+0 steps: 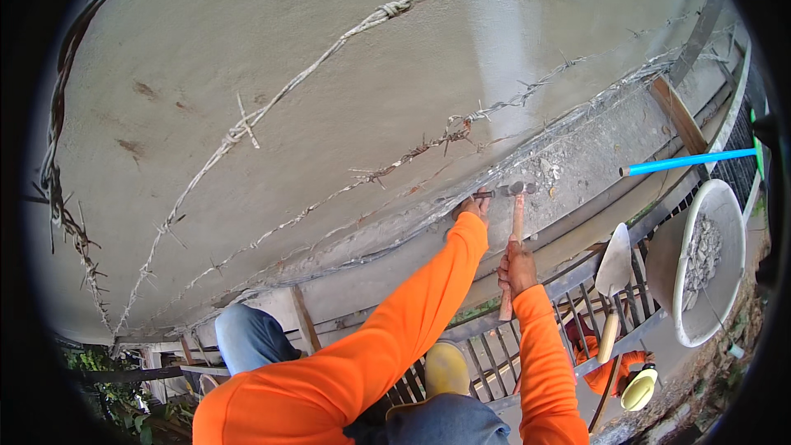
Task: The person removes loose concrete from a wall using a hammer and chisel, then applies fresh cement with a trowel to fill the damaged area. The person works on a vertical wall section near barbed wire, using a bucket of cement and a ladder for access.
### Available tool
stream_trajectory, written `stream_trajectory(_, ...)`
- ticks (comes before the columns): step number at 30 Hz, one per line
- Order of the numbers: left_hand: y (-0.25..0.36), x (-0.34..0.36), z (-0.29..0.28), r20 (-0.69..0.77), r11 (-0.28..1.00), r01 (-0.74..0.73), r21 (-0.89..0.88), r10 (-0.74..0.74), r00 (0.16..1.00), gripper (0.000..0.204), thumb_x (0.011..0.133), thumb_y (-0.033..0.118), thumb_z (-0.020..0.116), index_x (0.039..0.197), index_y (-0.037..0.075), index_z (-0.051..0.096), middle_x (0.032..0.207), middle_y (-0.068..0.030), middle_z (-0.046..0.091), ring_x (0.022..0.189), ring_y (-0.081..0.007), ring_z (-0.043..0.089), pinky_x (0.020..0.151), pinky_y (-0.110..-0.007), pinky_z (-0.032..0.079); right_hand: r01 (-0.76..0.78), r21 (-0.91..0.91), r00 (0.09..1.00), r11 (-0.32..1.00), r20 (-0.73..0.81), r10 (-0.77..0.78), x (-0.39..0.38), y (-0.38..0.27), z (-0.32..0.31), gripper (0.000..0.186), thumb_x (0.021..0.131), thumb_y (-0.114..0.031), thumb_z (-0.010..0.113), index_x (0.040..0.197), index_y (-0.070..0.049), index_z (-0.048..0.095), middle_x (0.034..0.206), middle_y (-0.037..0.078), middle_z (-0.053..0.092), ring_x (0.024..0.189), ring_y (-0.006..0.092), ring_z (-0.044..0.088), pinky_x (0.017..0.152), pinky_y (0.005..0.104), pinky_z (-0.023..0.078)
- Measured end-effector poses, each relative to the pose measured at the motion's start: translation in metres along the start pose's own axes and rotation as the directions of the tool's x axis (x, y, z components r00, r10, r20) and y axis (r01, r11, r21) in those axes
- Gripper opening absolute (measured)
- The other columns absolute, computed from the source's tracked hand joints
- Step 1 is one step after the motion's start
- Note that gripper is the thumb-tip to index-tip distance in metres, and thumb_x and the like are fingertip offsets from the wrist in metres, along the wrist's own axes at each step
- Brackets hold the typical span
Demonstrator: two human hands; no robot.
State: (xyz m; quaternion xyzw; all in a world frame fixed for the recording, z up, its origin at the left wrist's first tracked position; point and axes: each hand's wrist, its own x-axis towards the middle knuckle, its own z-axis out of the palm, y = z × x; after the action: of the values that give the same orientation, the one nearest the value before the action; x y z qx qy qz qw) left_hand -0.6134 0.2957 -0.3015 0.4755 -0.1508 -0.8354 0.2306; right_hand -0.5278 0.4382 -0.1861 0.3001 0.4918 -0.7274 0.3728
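Observation:
My left hand (pixel 475 204) is closed round a dark chisel (pixel 485 194), held roughly sideways low against the base of the concrete wall (pixel 329 99). My right hand (pixel 517 270) grips the wooden handle of a hammer (pixel 517 221). The hammer's metal head is at the chisel's right end; whether the two touch, I cannot tell. Both hands are over a rough concrete ledge (pixel 589 161) strewn with grey chips and dust. My orange sleeves reach up from the lower edge.
Barbed wire (pixel 313 76) runs in several strands before the wall. At right are a trowel (pixel 614 264), a bucket (pixel 736 268) of grey rubble and a blue pole (pixel 688 161). Below the metal railing (pixel 651 331) is a person in a yellow helmet (pixel 639 390). My yellow boot (pixel 446 369) shows beneath me.

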Motion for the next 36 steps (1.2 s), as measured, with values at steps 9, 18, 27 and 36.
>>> stream_trajectory(9, 0.009, -0.002, -0.008, -0.075, 0.999, 0.013, 0.036, -0.011, 0.997, 0.025, 0.104, 0.006, 0.049, 0.128, -0.001, 0.050, 0.119, -0.0139, 0.061, 0.101, -0.0321, 0.069, 0.094, -0.040, 0.062, 0.028, 0.099, 0.997, 0.995, -0.072, -0.021, 0.002, 0.006, -0.003, 0.035, 0.104, -0.044, 0.048, 0.084, -0.015, 0.041, 0.058, -0.001, 0.037, 0.040, 0.0127, 0.033, 0.035, 0.0302, 0.026)
stream_trajectory(18, 0.017, -0.050, -0.033, 0.026, 0.926, 0.155, 0.346, -0.174, 0.984, 0.014, 0.105, 0.007, 0.047, 0.119, 0.003, 0.047, 0.113, -0.0093, 0.061, 0.111, -0.0294, 0.066, 0.102, -0.045, 0.053, 0.051, 0.120, 0.997, 0.991, -0.059, -0.044, -0.027, 0.039, 0.013, 0.037, 0.104, -0.046, 0.048, 0.086, -0.014, 0.040, 0.059, -0.001, 0.038, 0.040, 0.0119, 0.036, 0.034, 0.0296, 0.028)
stream_trajectory(27, -0.001, -0.053, -0.011, 0.150, 0.986, 0.091, 0.143, -0.112, 0.982, 0.033, 0.103, 0.001, 0.050, 0.134, 0.001, 0.040, 0.122, -0.0175, 0.055, 0.116, -0.0381, 0.063, 0.107, -0.050, 0.052, 0.081, 0.194, 0.993, 0.978, -0.102, -0.062, -0.046, 0.045, 0.018, 0.037, 0.105, -0.049, 0.044, 0.087, -0.017, 0.038, 0.058, -0.002, 0.035, 0.038, 0.0112, 0.034, 0.033, 0.0284, 0.026)
stream_trajectory(36, -0.009, -0.037, -0.009, 0.226, 0.995, 0.071, 0.068, -0.084, 0.970, 0.015, 0.106, 0.009, 0.047, 0.121, 0.009, 0.048, 0.122, -0.0096, 0.058, 0.125, -0.0275, 0.059, 0.110, -0.046, 0.045, 0.069, 0.013, 0.990, 0.998, -0.122, -0.067, -0.023, 0.015, 0.007, 0.037, 0.103, -0.047, 0.048, 0.087, -0.015, 0.042, 0.056, -0.002, 0.036, 0.039, 0.0111, 0.036, 0.033, 0.0283, 0.028)
